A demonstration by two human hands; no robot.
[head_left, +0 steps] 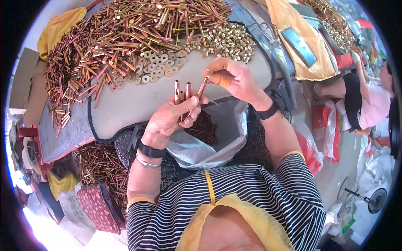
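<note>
My left hand (176, 115) is closed around several copper-coloured sleeve-type bolts (188, 89), which stand up out of the fist. One more bolt (202, 86) leans to the right between the thumb and fingers. At its upper end my right hand (238, 81) pinches what looks like a small gold-coloured nut, mostly covered by the fingertips. Orange wraps cover some right fingers. Beyond the hands, flat washers (157, 67) lie on a grey mat (125, 109), with a heap of small gold-coloured nuts (230, 41) to their right.
A large pile of bolts (125, 31) fills the far side. Below my hands, an open plastic bag (234, 144) on my lap holds more bolts. Further bolts (102, 167) lie at lower left. A phone (298, 47) rests on yellow cloth; another person (372, 96) sits at right.
</note>
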